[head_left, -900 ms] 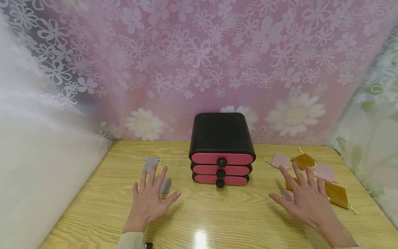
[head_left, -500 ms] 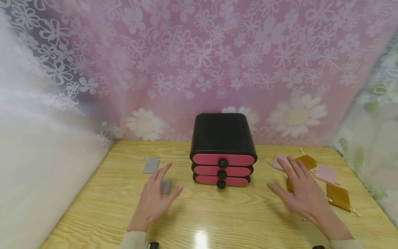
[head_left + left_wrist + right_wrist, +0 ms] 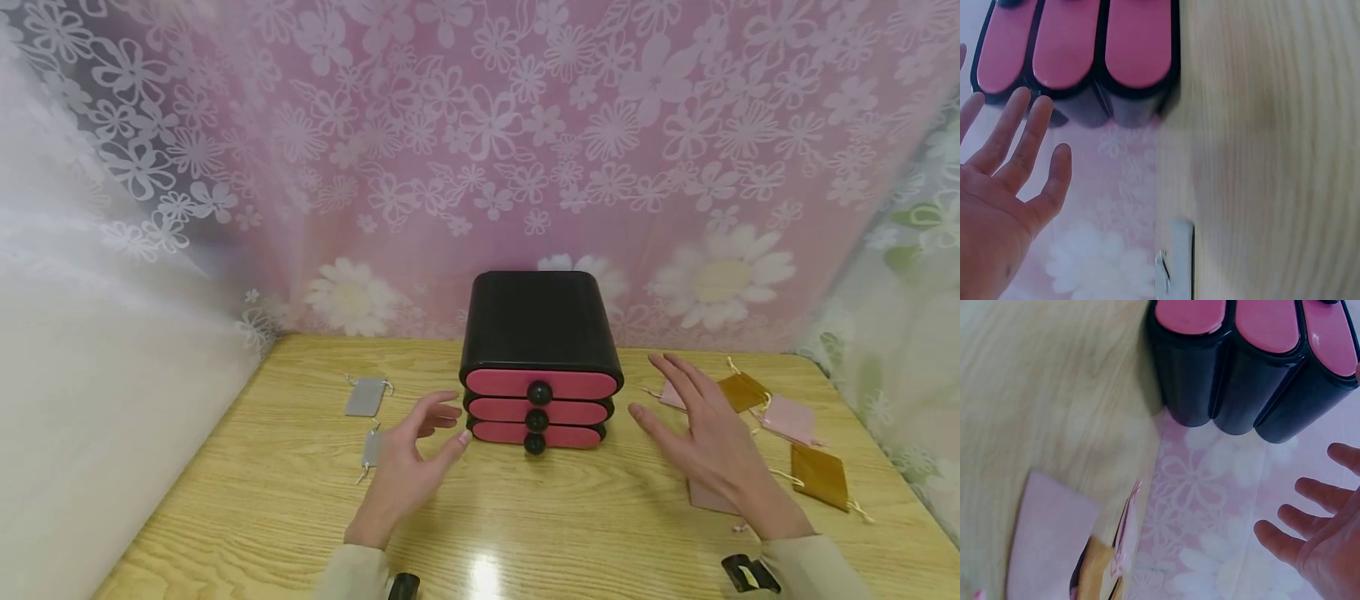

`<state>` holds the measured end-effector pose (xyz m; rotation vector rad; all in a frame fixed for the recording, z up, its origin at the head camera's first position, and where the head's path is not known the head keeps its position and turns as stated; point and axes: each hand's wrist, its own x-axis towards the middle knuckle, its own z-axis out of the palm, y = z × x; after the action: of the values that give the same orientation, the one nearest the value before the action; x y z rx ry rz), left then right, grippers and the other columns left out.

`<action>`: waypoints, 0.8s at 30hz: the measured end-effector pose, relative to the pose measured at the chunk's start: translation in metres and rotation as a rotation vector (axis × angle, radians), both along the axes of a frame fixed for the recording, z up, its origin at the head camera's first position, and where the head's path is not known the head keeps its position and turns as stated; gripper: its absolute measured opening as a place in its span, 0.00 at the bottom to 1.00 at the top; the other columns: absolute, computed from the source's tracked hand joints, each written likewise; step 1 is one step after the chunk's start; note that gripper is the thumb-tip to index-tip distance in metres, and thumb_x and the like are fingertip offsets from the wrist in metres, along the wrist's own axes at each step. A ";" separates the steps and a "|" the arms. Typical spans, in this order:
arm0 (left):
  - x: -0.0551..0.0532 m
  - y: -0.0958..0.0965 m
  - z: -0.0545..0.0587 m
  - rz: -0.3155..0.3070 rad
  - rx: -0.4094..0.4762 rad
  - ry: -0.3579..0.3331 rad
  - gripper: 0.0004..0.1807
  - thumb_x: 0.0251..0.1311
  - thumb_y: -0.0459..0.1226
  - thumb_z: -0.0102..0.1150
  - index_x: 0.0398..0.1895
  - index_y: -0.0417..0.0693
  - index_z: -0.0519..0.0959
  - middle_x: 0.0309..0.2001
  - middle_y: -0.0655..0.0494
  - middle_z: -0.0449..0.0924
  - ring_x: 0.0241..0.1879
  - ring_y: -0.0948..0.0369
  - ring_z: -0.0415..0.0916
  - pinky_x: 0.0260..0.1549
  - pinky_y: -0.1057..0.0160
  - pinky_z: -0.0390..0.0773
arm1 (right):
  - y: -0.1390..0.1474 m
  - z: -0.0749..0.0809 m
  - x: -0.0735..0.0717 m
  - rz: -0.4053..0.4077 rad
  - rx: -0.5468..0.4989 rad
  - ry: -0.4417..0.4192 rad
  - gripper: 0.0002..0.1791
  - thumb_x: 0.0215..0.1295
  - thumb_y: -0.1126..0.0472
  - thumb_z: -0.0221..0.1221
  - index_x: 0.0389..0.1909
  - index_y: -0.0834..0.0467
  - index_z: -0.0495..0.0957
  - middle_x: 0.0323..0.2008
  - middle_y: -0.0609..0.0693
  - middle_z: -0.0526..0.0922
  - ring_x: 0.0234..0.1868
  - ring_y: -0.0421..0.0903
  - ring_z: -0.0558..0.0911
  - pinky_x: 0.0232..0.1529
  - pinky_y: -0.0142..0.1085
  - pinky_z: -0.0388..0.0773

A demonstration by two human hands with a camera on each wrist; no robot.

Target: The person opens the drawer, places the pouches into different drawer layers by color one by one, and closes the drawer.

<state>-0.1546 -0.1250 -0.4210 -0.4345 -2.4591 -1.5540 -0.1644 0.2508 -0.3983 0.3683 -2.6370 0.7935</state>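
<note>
Here, the black drawer box (image 3: pixel 538 321) stands on the wooden table (image 3: pixel 262 517) between two spread hands. The left hand (image 3: pixel 408 467), fingers loosely bent and holding nothing, is near its left side, beside grey pouches (image 3: pixel 365 397); the right hand (image 3: pixel 712 446), thumb well apart, hovers by pink pouches (image 3: pixel 789 418) and brown pouches (image 3: pixel 819 477).

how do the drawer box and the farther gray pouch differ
The drawer box stands tall; the gray pouch lies flat. The box is black with pink drawer fronts, the pouch plain gray. The box has round knobs, the pouch drawstrings. Both rest on the table.
</note>
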 end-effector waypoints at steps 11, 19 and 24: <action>-0.009 0.035 0.007 -0.130 0.117 -0.033 0.21 0.69 0.47 0.63 0.64 0.67 0.75 0.50 0.60 0.86 0.50 0.64 0.83 0.53 0.59 0.81 | -0.018 0.012 -0.024 0.073 -0.182 0.016 0.33 0.74 0.51 0.58 0.78 0.44 0.63 0.74 0.61 0.68 0.69 0.66 0.69 0.59 0.67 0.71; -0.015 0.054 0.010 -0.205 0.136 -0.073 0.19 0.72 0.48 0.60 0.63 0.71 0.75 0.52 0.61 0.86 0.50 0.65 0.82 0.49 0.63 0.81 | -0.029 0.019 -0.038 0.101 -0.290 -0.086 0.31 0.78 0.49 0.53 0.78 0.48 0.62 0.77 0.58 0.64 0.73 0.64 0.67 0.62 0.64 0.73; -0.019 0.062 0.009 -0.240 0.182 -0.078 0.20 0.72 0.45 0.60 0.64 0.71 0.74 0.54 0.59 0.85 0.51 0.65 0.83 0.52 0.64 0.82 | -0.034 0.024 -0.046 0.136 -0.341 -0.160 0.31 0.79 0.48 0.51 0.80 0.43 0.58 0.79 0.57 0.59 0.75 0.66 0.65 0.63 0.68 0.69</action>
<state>-0.1732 -0.0628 -0.4118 -0.6686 -2.3642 -1.9035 -0.2101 0.2164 -0.3745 0.4063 -2.5715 1.3429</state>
